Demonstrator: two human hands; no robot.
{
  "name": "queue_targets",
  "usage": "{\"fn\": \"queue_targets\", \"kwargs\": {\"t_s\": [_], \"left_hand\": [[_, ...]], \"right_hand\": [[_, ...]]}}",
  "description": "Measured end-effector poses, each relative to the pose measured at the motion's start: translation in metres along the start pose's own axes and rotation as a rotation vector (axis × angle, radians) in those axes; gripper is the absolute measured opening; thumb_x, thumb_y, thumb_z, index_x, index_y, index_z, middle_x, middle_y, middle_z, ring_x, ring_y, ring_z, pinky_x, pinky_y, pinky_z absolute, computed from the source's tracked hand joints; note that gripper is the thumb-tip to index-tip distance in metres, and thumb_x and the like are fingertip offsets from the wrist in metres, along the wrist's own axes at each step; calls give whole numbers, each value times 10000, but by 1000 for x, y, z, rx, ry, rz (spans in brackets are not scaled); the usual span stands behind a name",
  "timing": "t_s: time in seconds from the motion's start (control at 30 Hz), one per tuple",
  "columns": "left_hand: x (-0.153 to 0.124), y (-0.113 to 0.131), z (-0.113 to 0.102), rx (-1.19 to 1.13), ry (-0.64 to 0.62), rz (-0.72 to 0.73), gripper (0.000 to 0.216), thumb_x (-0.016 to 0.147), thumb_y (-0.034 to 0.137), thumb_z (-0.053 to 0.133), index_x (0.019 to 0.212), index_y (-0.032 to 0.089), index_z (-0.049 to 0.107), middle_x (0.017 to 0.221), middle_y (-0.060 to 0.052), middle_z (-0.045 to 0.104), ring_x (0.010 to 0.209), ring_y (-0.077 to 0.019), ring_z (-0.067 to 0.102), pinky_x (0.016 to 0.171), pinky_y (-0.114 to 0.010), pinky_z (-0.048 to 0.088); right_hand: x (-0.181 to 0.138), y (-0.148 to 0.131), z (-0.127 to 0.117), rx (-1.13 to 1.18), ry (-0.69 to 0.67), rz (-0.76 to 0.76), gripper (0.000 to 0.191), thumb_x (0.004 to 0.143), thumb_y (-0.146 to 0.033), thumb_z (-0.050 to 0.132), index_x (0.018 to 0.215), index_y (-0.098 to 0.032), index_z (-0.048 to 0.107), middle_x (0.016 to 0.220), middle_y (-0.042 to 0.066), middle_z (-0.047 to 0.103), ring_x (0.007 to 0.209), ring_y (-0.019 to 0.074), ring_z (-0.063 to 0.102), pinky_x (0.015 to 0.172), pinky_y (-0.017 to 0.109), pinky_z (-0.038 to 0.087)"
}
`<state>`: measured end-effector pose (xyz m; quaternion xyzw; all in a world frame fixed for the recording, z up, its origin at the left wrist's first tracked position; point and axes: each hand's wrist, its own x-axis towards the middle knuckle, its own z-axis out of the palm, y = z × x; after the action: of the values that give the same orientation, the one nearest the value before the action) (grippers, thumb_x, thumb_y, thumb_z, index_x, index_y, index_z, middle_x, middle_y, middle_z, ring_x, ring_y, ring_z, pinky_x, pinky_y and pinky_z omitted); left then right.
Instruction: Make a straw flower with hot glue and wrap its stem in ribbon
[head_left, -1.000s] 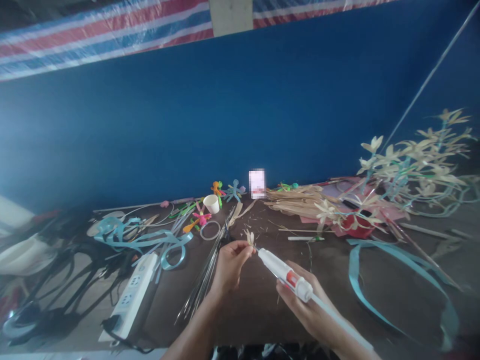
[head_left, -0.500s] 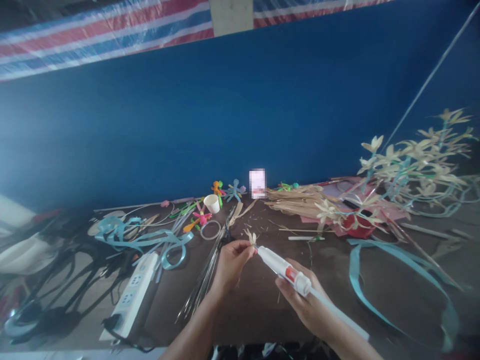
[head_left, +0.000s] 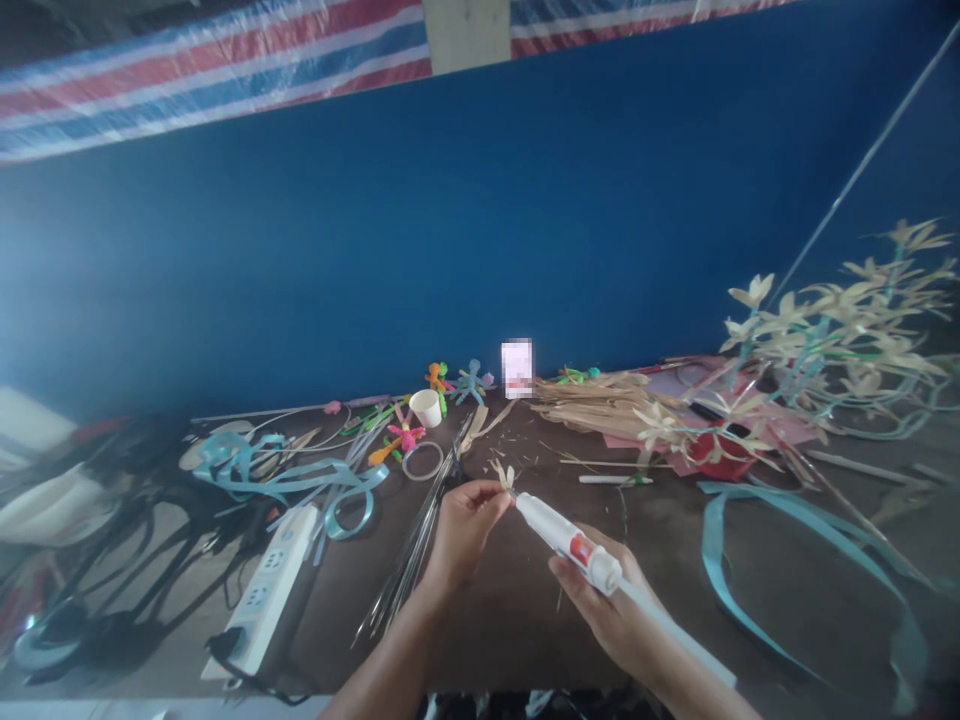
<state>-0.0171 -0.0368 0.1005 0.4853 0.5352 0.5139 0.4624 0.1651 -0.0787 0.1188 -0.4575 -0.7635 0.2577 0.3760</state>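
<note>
My left hand (head_left: pixel 459 530) is closed in a pinch on a small pale straw flower (head_left: pixel 502 474), held just above the dark table (head_left: pixel 510 610). My right hand (head_left: pixel 611 610) grips a white glue gun (head_left: pixel 570 542) with a red band. The gun's nozzle touches the base of the flower. A white glue stick sticks out of the gun's back past my right wrist.
A bundle of thin metal wires (head_left: pixel 412 555) lies left of my left hand. A white power strip (head_left: pixel 266 585), light blue ribbons (head_left: pixel 300 482), a tape ring (head_left: pixel 421 461) and a white cup (head_left: pixel 427 407) are further left. Dried straw strips (head_left: pixel 600 400), finished straw flowers (head_left: pixel 825 330) and a long blue ribbon (head_left: pixel 795 570) are on the right.
The glue gun's nozzle has moved a little closer to the flower. My hands have hardly shifted otherwise.
</note>
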Motion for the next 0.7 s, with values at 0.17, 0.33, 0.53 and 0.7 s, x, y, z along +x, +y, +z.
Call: {"fn": "queue_targets", "kwargs": {"t_s": [0.17, 0.33, 0.53, 0.7], "left_hand": [[0, 1, -1, 4, 8, -16, 145, 644, 254, 602, 685, 124, 653, 606, -15, 615, 580, -119, 511, 576, -215, 376], [0, 0, -2, 4, 12, -22, 147, 643, 255, 607, 680, 118, 647, 591, -9, 599, 577, -115, 498, 573, -211, 372], [-1, -2, -4, 11, -18, -9, 143, 668, 253, 598, 697, 118, 640, 605, -2, 581, 582, -103, 473, 571, -204, 364], [-1, -3, -4, 1, -27, -17, 156, 664, 255, 600, 718, 116, 645, 606, -2, 574, 589, -105, 472, 578, -207, 367]], "right_hand": [[1, 1, 4, 31, -145, 70, 206, 837, -346, 425, 716, -187, 476, 579, -17, 467, 507, 112, 464, 487, 218, 376], [-4, 7, 11, 65, -109, 100, 216, 829, -349, 440, 689, -184, 440, 600, -18, 434, 521, 106, 426, 502, 220, 357], [-3, 6, 12, 79, -81, 75, 214, 831, -350, 435, 697, -183, 447, 603, -13, 454, 526, 109, 426, 511, 224, 359], [-3, 4, 11, 70, -100, 83, 219, 823, -337, 450, 673, -179, 445, 606, -15, 459, 523, 106, 433, 511, 222, 349]]}}
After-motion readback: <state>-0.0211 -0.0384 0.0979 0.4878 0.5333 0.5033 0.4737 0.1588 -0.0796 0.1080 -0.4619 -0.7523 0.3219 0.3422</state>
